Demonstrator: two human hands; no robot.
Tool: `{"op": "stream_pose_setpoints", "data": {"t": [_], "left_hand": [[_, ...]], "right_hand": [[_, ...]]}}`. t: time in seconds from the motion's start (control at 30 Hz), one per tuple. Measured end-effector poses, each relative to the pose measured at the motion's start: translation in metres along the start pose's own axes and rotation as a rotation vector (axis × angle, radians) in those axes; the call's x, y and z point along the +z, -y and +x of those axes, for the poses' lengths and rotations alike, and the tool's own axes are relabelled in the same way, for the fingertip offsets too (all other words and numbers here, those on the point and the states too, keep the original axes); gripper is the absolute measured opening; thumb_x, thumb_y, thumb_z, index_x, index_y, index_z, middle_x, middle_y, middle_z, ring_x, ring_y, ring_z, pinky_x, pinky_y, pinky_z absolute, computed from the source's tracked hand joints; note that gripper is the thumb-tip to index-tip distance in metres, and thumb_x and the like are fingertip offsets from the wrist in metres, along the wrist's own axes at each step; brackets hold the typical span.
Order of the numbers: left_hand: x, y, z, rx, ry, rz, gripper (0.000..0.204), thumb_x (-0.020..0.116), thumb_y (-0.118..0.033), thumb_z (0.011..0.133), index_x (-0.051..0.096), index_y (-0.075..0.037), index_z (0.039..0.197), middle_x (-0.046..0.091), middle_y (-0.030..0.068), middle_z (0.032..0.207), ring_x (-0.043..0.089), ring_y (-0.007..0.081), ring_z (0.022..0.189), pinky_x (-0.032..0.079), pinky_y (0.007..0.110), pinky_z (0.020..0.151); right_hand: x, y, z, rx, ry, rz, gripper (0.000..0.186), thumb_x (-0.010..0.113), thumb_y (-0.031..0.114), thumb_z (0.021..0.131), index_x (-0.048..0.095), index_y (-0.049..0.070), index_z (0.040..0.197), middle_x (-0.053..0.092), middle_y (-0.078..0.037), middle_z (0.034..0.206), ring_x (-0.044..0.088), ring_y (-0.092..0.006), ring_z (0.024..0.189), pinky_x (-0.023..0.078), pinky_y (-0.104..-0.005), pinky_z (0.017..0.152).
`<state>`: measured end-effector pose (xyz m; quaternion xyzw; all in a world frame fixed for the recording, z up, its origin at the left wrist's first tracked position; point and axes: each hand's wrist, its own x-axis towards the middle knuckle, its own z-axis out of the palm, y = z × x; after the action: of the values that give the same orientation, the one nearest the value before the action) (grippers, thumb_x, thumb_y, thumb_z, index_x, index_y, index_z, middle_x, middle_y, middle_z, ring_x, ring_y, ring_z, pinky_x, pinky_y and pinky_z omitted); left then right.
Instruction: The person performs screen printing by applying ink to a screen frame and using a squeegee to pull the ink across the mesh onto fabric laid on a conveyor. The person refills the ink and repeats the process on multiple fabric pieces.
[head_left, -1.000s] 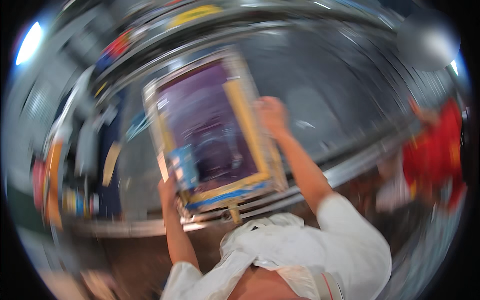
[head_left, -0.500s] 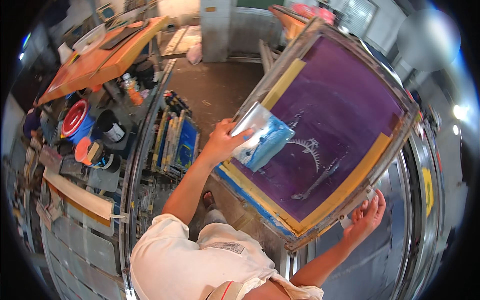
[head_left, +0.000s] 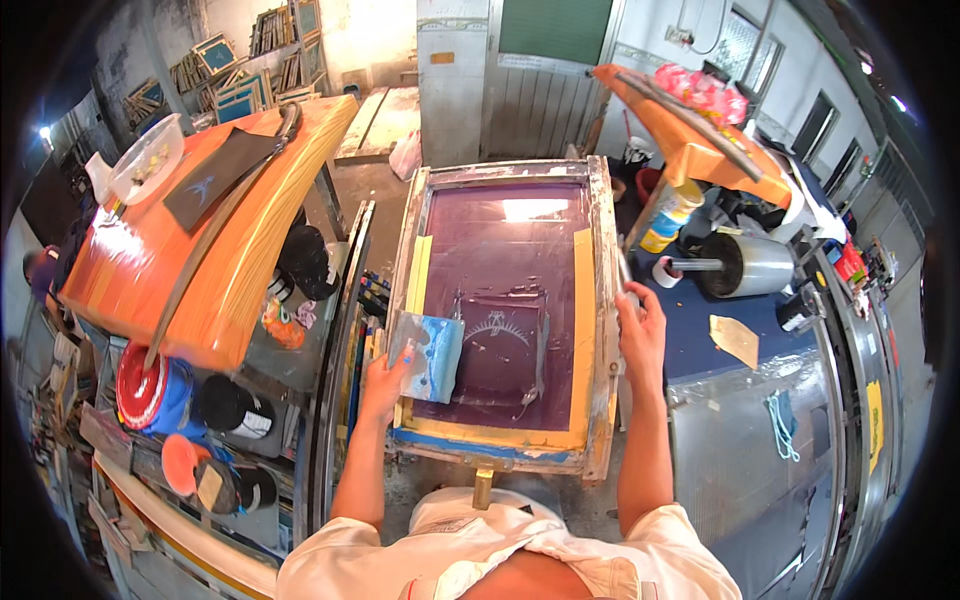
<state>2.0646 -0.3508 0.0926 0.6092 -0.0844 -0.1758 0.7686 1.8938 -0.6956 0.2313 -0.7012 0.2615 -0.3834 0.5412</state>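
A wooden-edged screen frame point(head_left: 505, 230) with purple mesh, yellow tape along its sides and a pale arched design is held between my hands, upright lengthwise ahead of me. My left hand point(head_left: 382, 382) is closed on a flat scraper point(head_left: 430, 350) smeared with blue ink, at the frame's left side; whether it also grips the frame is hidden. My right hand point(head_left: 642, 325) has its fingers curled at the frame's right edge, gripping it or a fitting on it. A small brass-coloured bracket point(head_left: 483, 490) sticks out from the near edge.
An orange wood-grain tabletop point(head_left: 125, 290) with a tray stands left, above buckets point(head_left: 230, 405). Right is a bench point(head_left: 690, 350) with a metal cylinder point(head_left: 760, 262) and cans. A rail point(head_left: 340, 330) runs along the left. A door point(head_left: 520, 110) stands ahead; a person point(head_left: 40, 270) is at far left.
The view swung off the dark bench toward the room and door. Since half a second ago the frame has moved left and turned straight, with both hands and the scraper along with it.
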Motion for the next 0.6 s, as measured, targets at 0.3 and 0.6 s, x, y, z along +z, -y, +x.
{"op": "stream_pose_setpoints", "data": {"t": [0.3, 0.6], "left_hand": [[0.038, -0.022, 0.236, 0.009, -0.104, 0.015, 0.041, 0.072, -0.041, 0.096, 0.068, -0.002, 0.109, 0.069, 0.0003, 0.098, 0.06, 0.0076, 0.088, 0.047, 0.027, 0.08], [0.085, -0.093, 0.41, 0.099, -0.266, -0.118, 0.044, 0.069, -0.041, 0.098, 0.067, 0.0, 0.11, 0.07, 0.003, 0.1, 0.062, 0.0089, 0.088, 0.05, 0.027, 0.078]], "right_hand": [[0.121, -0.061, 0.25, 0.179, 0.093, 0.056, 0.03, 0.067, 0.031, 0.098, 0.06, 0.006, 0.113, 0.053, 0.002, 0.066, 0.04, -0.0031, 0.046, 0.027, -0.0213, 0.04], [0.233, -0.05, 0.469, 0.096, 0.246, 0.098, 0.031, 0.069, 0.03, 0.095, 0.063, 0.003, 0.108, 0.055, 0.003, 0.068, 0.045, -0.0041, 0.052, 0.032, -0.0225, 0.045]]}}
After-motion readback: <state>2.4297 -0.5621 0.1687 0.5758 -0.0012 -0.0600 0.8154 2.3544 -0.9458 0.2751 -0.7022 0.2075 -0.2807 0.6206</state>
